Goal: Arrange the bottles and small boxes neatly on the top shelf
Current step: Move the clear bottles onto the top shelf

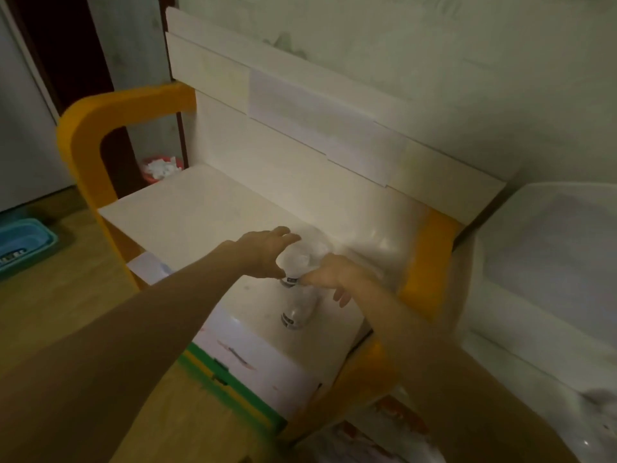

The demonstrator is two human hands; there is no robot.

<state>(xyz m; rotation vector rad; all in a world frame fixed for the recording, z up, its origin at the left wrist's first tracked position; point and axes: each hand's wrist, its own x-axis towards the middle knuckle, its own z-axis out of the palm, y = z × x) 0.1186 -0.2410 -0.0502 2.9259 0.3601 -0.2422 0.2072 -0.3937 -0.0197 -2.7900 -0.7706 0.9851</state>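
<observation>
Fingers (pixel 283 232) of the left hand (pixel 263 253) are curled around the far end of a clear plastic bottle (pixel 298 259), so that hand is holding it for sure. The right hand (pixel 329 274) is at the near side of the same bottle, thumb and first finger up against it close to the dark band near its cap, while the other fingers hang loose and a bit spread below. Looks like a pinch, but it's all motion-blurred so I wouldn't swear how firm that hold is.

The bottle lies tilted, just above the top shelf (pixel 187 208), a pale off-white surface with orange side frames (pixel 80 135). Can't tell if it's touching the shelf or hovering.

A second clear bottle (pixel 297 312) sits just nearer the camera, on the shelf's front part, right below the right hand and apart from the held one. It has a dark band at its near end too.

Behind the shelf there's a white back panel (pixel 300 121) against the wall. Lower down in front is a white box with green edging (pixel 247 365). Off to the left, on the wooden floor, a teal tray (pixel 23 242), and a red bin (pixel 160 168) with white scraps further back. A big white container (pixel 547 248) sits on the right.
</observation>
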